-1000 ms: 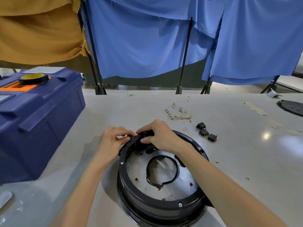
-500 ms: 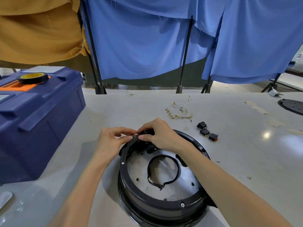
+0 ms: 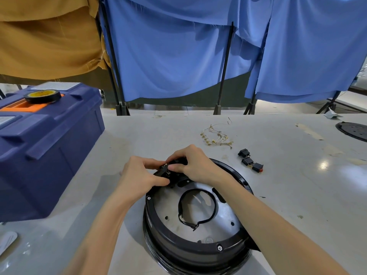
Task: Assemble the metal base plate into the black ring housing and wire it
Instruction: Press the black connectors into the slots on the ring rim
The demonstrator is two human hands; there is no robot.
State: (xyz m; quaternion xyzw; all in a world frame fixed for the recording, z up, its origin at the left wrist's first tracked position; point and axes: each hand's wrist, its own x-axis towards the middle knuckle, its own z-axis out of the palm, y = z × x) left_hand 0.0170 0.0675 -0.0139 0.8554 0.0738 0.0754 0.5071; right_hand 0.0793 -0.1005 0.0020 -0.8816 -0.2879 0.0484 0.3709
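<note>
The black ring housing (image 3: 190,253) stands on the table in front of me, with the metal base plate (image 3: 224,217) seated inside it. A black cable loop (image 3: 196,209) lies on the plate around its centre hole. At the housing's far rim sits a small black switch part (image 3: 168,171) with metal terminals. My left hand (image 3: 139,175) pinches this part from the left. My right hand (image 3: 194,163) grips it from above and the right, thumb against its side.
A bundle of thin wires with gold terminals (image 3: 217,134) lies beyond the housing. Black switches (image 3: 250,162), one red-tipped, sit to the right. A blue toolbox (image 3: 45,147) carrying a tape roll (image 3: 42,96) stands at left. A black disc (image 3: 355,130) lies far right.
Both hands have shifted from resting on the housing's far rim to pinching the small switch part there, which now shows its terminals between the fingers. The housing stays in place.
</note>
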